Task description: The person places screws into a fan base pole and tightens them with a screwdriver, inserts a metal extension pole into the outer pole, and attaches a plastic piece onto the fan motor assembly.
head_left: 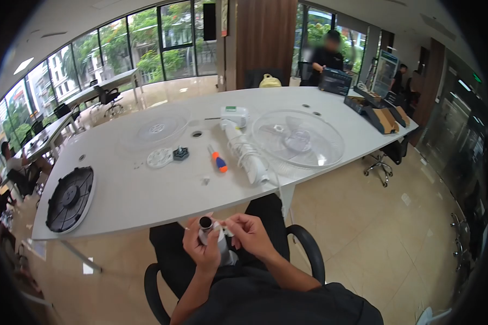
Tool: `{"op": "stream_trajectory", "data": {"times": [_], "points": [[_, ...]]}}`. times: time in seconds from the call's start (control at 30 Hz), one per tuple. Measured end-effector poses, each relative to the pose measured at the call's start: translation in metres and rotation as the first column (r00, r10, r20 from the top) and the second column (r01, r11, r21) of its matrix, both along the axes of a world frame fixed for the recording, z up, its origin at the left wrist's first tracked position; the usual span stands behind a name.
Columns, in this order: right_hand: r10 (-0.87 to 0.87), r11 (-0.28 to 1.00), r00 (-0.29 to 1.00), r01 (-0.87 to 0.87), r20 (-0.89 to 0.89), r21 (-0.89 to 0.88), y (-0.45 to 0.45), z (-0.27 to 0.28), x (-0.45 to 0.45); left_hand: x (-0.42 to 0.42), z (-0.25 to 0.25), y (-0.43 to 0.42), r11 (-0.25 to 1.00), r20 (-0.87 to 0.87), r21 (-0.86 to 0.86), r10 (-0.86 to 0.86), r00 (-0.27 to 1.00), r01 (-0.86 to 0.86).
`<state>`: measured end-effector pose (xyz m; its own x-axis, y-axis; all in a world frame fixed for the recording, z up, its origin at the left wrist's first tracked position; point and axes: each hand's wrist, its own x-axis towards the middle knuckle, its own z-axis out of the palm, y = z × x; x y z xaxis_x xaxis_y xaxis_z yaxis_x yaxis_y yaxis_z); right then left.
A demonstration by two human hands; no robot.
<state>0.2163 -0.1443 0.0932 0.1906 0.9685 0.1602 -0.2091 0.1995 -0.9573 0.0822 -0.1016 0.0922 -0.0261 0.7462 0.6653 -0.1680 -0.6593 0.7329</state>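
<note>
Over my lap, my left hand is wrapped round a white tube whose dark round open end faces up. My right hand is beside the tube's upper part, thumb and fingers pinched together at its side; whatever they hold is too small to make out. On the table ahead lies a white fan body with a cord wound round it. Left of that is an orange and blue screwdriver. Small pieces of hardware lie nearer the table's front edge.
A clear fan grille with blades lies right on the white table, another grille at back left. A white disc, dark knob and round black-ribbed base lie leftward. Boxes and a person are at far right.
</note>
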Motion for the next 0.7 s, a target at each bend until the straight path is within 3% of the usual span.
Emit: {"op": "stream_trajectory", "data": {"times": [0.1,0.17,0.23,0.3,0.4,0.53,0.6,0.7], "points": [[-0.061,0.995,0.985,0.048,0.161,0.087,0.003,-0.009,0.002,0.002,0.007,0.013,0.998,0.008,0.059,-0.009,1.0,0.009],[-0.046,0.983,0.989,0.02,0.139,0.185,0.001,-0.001,0.006,0.002,0.007,0.01,0.998,0.086,0.002,-0.068,0.994,0.068],[-0.082,0.937,0.985,0.024,0.153,0.347,-0.001,0.01,0.008,0.002,0.007,0.013,0.999,0.057,0.02,-0.046,0.997,0.045],[-0.061,0.949,0.977,-0.006,0.203,0.314,-0.003,0.005,0.01,0.005,0.006,0.011,0.998,0.083,0.018,-0.064,0.994,0.063],[0.041,0.999,0.993,-0.041,0.114,-0.009,0.0,-0.001,0.008,0.004,0.008,0.009,0.998,0.075,0.03,-0.05,0.996,0.047],[-0.036,0.993,0.989,0.02,0.141,0.112,0.002,-0.004,0.0,0.001,0.006,0.013,0.998,0.074,0.054,-0.038,0.997,0.034],[-0.085,0.961,0.978,0.03,0.189,0.275,0.002,0.007,-0.001,0.003,0.008,0.014,0.998,0.098,0.039,-0.052,0.994,0.048],[-0.028,0.985,0.983,-0.003,0.179,0.171,-0.001,0.011,-0.002,0.005,0.008,0.012,0.999,0.096,0.035,-0.043,0.994,0.039]]}}
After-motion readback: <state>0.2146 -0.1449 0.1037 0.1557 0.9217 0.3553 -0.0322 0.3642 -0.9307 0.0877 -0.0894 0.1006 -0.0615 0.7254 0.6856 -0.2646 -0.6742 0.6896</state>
